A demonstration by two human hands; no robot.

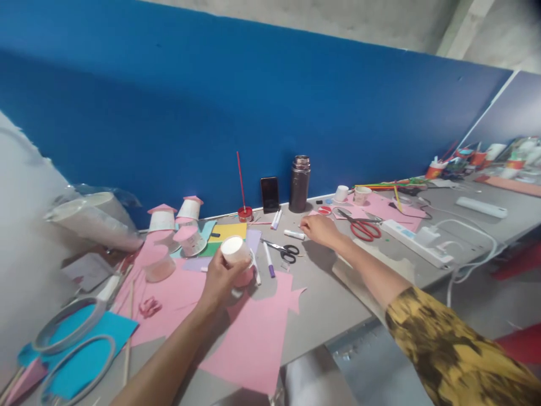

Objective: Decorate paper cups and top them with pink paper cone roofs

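My left hand (224,270) grips a white paper cup (233,245) with pink paper around its lower part, held above the pink sheet (262,327). My right hand (319,230) has its fingers drawn together near the table; whatever they may hold is too small to see. Beside its fingertips lies a white marker (294,234). Between my two hands are black-handled scissors (288,252) and a purple-capped marker (269,260). Several cups with pink paper tops (189,208) stand to the left of my left hand.
Behind stand a dark thermos (299,186), a phone (270,194) and a red stick in a round base (245,213). Red-handled scissors (364,229) and a white power strip (416,243) lie at right. Grey rings (78,366) rest on blue paper at left.
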